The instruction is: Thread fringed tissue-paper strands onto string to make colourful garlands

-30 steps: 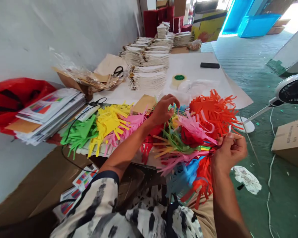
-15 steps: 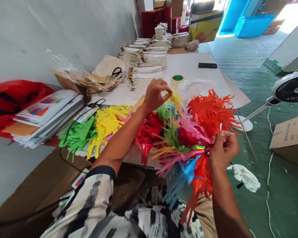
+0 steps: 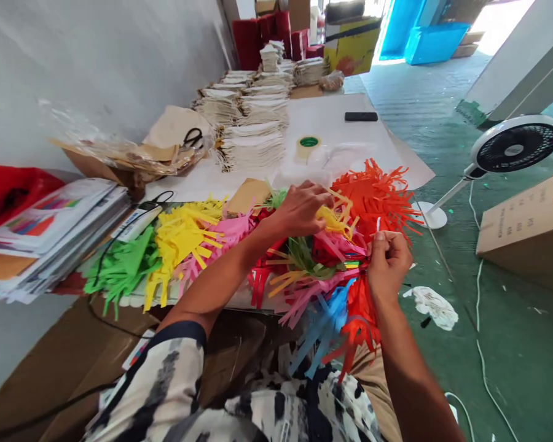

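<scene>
My right hand [image 3: 389, 261] is closed in a pinch at the gathered end of a bunch of fringed tissue-paper tassels [image 3: 341, 298]. A short white tip [image 3: 378, 224] sticks up above its thumb. The bunch has pink, blue, red, green and orange strips, some hanging over the table edge. My left hand [image 3: 306, 209] is palm down over the bunch, its fingers loosely bent and apart, touching a yellow tassel [image 3: 338, 222]. Its fingertips are partly hidden. Orange-red tassels [image 3: 373, 193] lie behind my right hand. Yellow [image 3: 177, 236] and green tassels [image 3: 124, 261] lie at left.
Stacks of white stringed pieces [image 3: 253, 144] run along the wall. A tape roll [image 3: 308, 142], a black bar-shaped object [image 3: 360, 116] and scissors [image 3: 192, 138] lie farther back. Printed sheets [image 3: 50, 227] are piled at left. A fan [image 3: 513, 147] and a carton [image 3: 525, 221] stand at right.
My left hand has come down from holding the yellow tassel raised, and its fingers have loosened over it. My right hand keeps its pinch. The view has shifted slightly to the right.
</scene>
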`<state>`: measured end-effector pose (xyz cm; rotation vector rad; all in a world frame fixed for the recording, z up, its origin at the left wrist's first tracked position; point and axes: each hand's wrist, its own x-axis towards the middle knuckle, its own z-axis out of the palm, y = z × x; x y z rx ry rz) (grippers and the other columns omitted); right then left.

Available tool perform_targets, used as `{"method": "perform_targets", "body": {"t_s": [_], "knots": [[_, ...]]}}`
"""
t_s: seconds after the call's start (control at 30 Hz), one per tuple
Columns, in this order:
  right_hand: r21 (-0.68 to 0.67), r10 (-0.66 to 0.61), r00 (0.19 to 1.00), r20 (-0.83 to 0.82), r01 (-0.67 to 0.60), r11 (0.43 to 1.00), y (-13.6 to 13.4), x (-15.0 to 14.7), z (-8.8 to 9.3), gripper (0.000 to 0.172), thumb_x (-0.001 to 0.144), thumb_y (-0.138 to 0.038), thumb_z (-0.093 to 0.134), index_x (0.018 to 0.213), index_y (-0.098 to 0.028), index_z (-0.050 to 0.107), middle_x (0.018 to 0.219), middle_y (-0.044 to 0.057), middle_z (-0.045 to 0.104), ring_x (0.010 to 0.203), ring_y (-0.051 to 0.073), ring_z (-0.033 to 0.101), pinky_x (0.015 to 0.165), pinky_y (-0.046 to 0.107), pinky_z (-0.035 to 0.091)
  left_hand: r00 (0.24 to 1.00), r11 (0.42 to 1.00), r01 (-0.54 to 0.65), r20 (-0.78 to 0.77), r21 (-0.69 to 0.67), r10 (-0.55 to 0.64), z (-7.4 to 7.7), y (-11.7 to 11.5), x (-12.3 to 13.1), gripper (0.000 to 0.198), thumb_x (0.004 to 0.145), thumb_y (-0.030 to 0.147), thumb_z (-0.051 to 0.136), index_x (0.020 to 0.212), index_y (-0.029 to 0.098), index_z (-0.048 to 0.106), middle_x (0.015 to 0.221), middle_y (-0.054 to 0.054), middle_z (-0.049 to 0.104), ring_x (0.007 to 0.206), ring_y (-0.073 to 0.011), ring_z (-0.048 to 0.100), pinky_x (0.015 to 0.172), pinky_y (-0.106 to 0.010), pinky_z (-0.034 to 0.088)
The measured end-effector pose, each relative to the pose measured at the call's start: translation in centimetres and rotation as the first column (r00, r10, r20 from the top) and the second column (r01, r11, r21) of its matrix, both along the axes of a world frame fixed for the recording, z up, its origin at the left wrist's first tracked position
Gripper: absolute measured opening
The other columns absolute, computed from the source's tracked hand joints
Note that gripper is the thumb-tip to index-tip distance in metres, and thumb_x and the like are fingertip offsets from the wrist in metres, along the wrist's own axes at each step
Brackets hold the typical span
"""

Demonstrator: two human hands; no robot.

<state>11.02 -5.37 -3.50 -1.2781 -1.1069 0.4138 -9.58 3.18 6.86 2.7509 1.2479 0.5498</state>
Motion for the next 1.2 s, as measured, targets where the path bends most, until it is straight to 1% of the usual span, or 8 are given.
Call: {"method": "perform_targets", "body": {"t_s": [0.13,0.27,0.47,0.6,0.73,0.87,1.03,1.2], "knots": [[0.004,0.019,1.0,-0.017,-0.018,1.0,-0.1,-0.1,-0.1,0.036,0.104,-0.049,0.057,0.08,-0.023,0.056,0.064,-0.006,0.05,0.058,0.013,0.045,0.06,0.029,0.036,0.964,0.973,0.206,0.152,0.104,-0.22,1.3,-0.1,1.3,0.036,0.089,0.007,0.057,0.11,0.027,0.078,0.121,-0.003,0.076,0.116,-0.0218,0.063,0.104,-0.042,0.048],[-0.012,0.02,1.0,-0.009,-0.02,1.0,-0.3,-0.2,0.0,0.036,0.105,-0.049,0.057,0.081,-0.023,0.056,0.067,-0.006,0.049,0.06,0.013,0.044,0.062,0.029,0.036,0.885,0.887,0.456,-0.062,-0.07,-0.461,0.5,0.5,4.0,0.029,0.095,0.012,0.058,0.09,0.028,0.082,0.095,-0.003,0.08,0.095,-0.0201,0.066,0.084,-0.035,0.047],[-0.005,0.034,0.999,0.015,-0.034,0.999,-0.5,-0.2,0.1,0.034,0.106,-0.047,0.056,0.082,-0.022,0.058,0.068,-0.006,0.05,0.061,0.013,0.045,0.062,0.03,0.036,0.877,0.92,0.379,-0.277,-0.1,-0.392,-3.3,1.9,6.4,0.014,0.084,0.016,0.075,0.086,0.025,0.084,0.084,-0.007,0.079,0.09,-0.0233,0.066,0.074,-0.035,0.038],[-0.024,0.038,0.999,0.004,-0.038,0.999,-0.5,-0.2,0.0,0.037,0.106,-0.051,0.054,0.083,-0.023,0.057,0.068,-0.006,0.049,0.06,0.013,0.045,0.062,0.03,0.036,0.888,0.933,0.356,-0.29,-0.054,-0.355,-4.2,2.4,6.3,0.018,0.089,0.016,0.07,0.076,0.022,0.081,0.085,-0.008,0.079,0.091,-0.0236,0.066,0.077,-0.036,0.038],[-0.008,0.017,1.0,-0.012,-0.017,1.0,-0.4,-0.3,-0.2,0.038,0.106,-0.052,0.055,0.082,-0.023,0.057,0.068,-0.005,0.05,0.061,0.013,0.045,0.062,0.03,0.036,0.949,0.949,0.315,0.006,0.025,-0.315,-3.7,2.8,5.1,0.019,0.096,0.024,0.069,0.081,0.021,0.08,0.101,-0.008,0.079,0.095,-0.0213,0.066,0.085,-0.035,0.044],[0.002,0.018,0.998,-0.058,-0.018,1.0,-0.4,-0.5,-0.3,0.034,0.104,-0.053,0.057,0.092,-0.022,0.063,0.068,-0.006,0.051,0.06,0.012,0.045,0.061,0.028,0.036,0.888,0.943,0.332,0.343,-0.015,-0.307,-3.0,2.2,3.9,0.029,0.105,0.036,0.06,0.09,0.02,0.078,0.097,-0.007,0.078,0.093,-0.0191,0.065,0.093,-0.035,0.047],[-0.001,0.13,0.976,-0.173,-0.132,0.991,-0.4,-0.7,0.2,0.036,0.101,-0.055,0.063,0.112,-0.021,0.07,0.064,-0.008,0.05,0.055,0.012,0.046,0.056,0.027,0.036,0.816,0.843,0.5,0.434,-0.198,-0.382,-3.6,0.2,4.0,0.046,0.112,0.043,0.044,0.085,0.02,0.073,0.084,-0.006,0.075,0.088,-0.018,0.064,0.095,-0.033,0.047],[-0.031,0.202,0.971,-0.131,-0.208,0.978,-0.5,-0.5,0.3,0.037,0.099,-0.057,0.065,0.104,-0.021,0.072,0.064,-0.006,0.057,0.056,0.013,0.05,0.057,0.028,0.039,0.792,0.782,0.53,0.52,-0.327,-0.319,-4.8,-0.5,4.2,0.056,0.109,0.059,0.042,0.083,0.018,0.069,0.082,-0.007,0.073,0.079,-0.0167,0.064,0.081,-0.031,0.051]]}}
